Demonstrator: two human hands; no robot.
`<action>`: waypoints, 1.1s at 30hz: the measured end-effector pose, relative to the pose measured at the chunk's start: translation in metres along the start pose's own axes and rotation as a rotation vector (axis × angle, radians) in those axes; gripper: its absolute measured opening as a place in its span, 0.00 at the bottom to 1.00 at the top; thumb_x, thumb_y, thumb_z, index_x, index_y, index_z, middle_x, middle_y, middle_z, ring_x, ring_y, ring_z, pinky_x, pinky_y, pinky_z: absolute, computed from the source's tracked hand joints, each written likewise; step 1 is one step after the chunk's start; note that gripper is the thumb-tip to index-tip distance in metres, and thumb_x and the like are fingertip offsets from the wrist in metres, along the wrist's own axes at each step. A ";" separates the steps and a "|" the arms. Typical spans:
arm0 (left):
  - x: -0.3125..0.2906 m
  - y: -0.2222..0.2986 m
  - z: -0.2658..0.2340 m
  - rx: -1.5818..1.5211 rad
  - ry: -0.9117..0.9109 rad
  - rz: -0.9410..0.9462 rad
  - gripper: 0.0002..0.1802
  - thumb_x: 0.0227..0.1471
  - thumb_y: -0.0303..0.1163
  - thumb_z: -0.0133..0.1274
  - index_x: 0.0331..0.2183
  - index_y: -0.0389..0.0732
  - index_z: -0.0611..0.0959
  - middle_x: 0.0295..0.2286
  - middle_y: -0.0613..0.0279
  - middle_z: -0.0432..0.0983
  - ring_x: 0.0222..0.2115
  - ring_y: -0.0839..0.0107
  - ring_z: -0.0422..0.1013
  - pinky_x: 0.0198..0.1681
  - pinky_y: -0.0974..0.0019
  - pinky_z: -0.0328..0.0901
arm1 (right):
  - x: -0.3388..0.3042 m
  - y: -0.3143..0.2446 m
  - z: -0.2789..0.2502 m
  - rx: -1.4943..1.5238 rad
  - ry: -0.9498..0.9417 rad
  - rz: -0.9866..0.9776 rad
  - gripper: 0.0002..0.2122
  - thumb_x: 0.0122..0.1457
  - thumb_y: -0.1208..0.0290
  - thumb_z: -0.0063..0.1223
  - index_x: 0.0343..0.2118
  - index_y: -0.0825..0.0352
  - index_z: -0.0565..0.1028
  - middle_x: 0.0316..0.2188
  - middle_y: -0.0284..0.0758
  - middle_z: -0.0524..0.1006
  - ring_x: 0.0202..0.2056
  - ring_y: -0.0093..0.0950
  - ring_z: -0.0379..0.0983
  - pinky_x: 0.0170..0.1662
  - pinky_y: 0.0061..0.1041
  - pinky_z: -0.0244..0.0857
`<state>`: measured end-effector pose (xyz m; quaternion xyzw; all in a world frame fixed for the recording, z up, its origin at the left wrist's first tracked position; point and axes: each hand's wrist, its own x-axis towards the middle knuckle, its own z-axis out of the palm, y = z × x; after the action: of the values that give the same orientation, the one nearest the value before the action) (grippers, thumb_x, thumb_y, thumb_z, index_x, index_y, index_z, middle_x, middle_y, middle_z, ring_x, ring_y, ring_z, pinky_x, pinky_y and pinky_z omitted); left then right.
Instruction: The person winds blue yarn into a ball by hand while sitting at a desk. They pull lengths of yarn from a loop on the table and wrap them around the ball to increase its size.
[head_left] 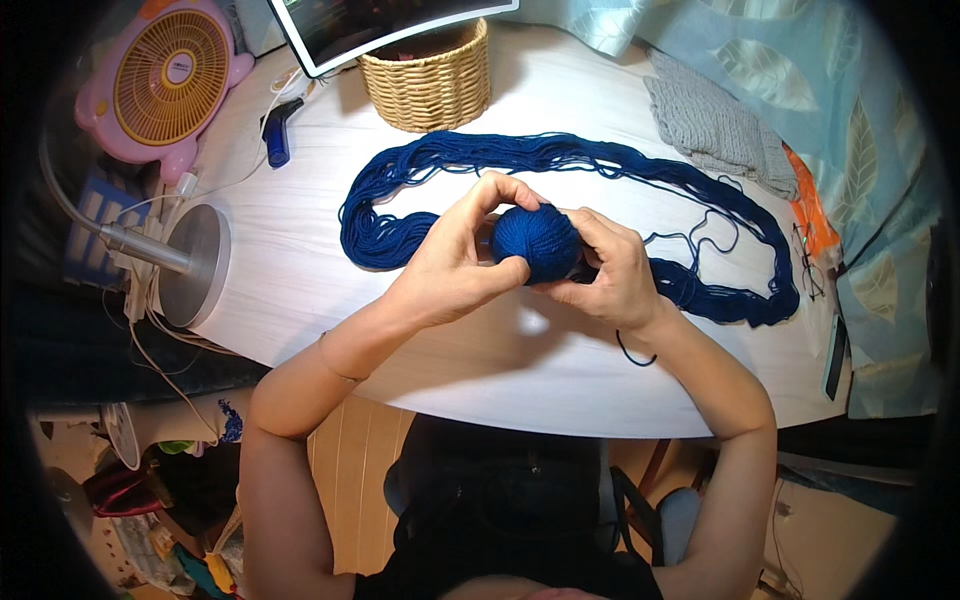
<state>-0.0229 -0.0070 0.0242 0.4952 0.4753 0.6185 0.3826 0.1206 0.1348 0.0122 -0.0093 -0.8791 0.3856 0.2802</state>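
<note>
A round ball of dark blue yarn is held up between my two hands over the middle of the table. My left hand grips its left side, thumb across the lower front and fingers over the top. On the other side my right hand closes round the ball, its fingertips partly hidden. Behind and beneath them, a long loop of the same blue yarn, a skein, lies spread on the table. Loose strands curl inside its right part, and a short piece of yarn shows below my right wrist.
A wicker basket stands at the back beside a white-framed screen. To the left are a pink fan, a blue lighter-like tool and a round metal lamp base. Grey knitting and an orange bag lie right.
</note>
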 end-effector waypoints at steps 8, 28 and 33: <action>-0.001 0.005 0.002 0.156 -0.037 0.008 0.24 0.35 0.18 0.48 0.39 0.41 0.64 0.44 0.56 0.63 0.46 0.70 0.62 0.50 0.68 0.60 | 0.000 -0.003 -0.001 -0.101 -0.045 -0.039 0.28 0.31 0.71 0.66 0.41 0.70 0.72 0.28 0.37 0.76 0.23 0.27 0.73 0.27 0.23 0.69; 0.004 0.010 0.000 -0.439 0.313 -0.105 0.18 0.48 0.22 0.49 0.42 0.40 0.65 0.33 0.66 0.69 0.31 0.81 0.68 0.32 0.77 0.67 | 0.000 0.004 0.003 -0.174 0.065 -0.080 0.19 0.49 0.71 0.59 0.43 0.73 0.72 0.19 0.38 0.72 0.17 0.27 0.69 0.20 0.24 0.62; 0.004 0.011 -0.002 -0.491 0.315 -0.139 0.18 0.50 0.25 0.50 0.43 0.38 0.65 0.34 0.61 0.69 0.33 0.78 0.69 0.35 0.72 0.70 | 0.003 0.000 0.004 -0.222 0.072 -0.100 0.13 0.47 0.81 0.54 0.38 0.72 0.75 0.19 0.38 0.73 0.17 0.29 0.70 0.19 0.24 0.63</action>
<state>-0.0263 -0.0062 0.0354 0.2518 0.3977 0.7566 0.4538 0.1166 0.1333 0.0112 -0.0103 -0.9052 0.2707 0.3275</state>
